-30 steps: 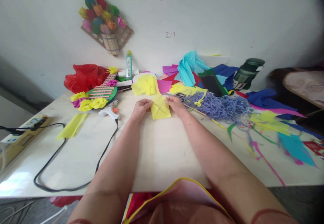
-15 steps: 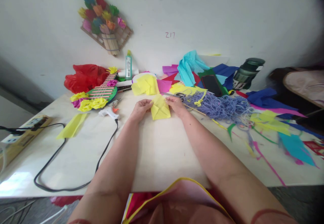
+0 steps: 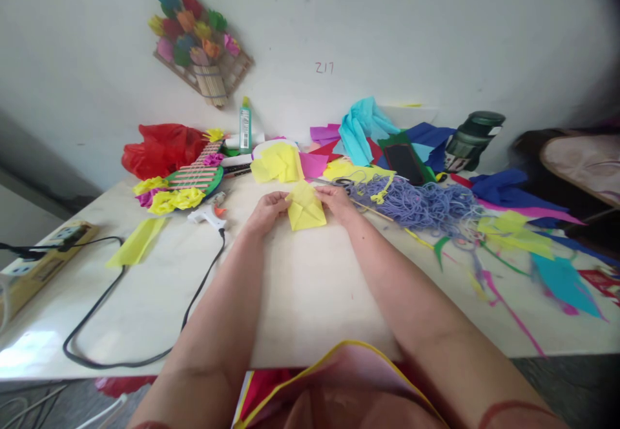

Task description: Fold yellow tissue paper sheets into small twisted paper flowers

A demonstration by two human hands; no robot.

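Two hands pinch one folded yellow sheet

From my remote seat I have just the head view, which looks down at a pale table (image 3: 310, 300). The yellow paper (image 3: 306, 214) lies centrally before the person, between the hands, its creases meeting near the middle. The left hand (image 3: 267, 212) has thumb and fingertips closed on one side edge; the right hand (image 3: 336, 201) matches it on the opposite edge. I judge that the paired grip holds the thin sheet square and spread, with its folded face in clear sight. Whether its underside touches the table, I cannot tell.

Left of the hands, a white glue gun (image 3: 208, 214) lies on its side, its black cord (image 3: 210, 275) looping wide towards a power strip (image 3: 48, 254), probably to spare the middle of the table. A yellow strip (image 3: 138, 243) lies across that cord. Beyond the hands sits a crumpled yellow pile (image 3: 278, 163), seemingly placed within easy reach. To the right, dark-handled scissors (image 3: 343, 183) rest beside tangled purple yarn (image 3: 421, 204), with loose colored scraps further out, apparently pushed aside to leave working space.
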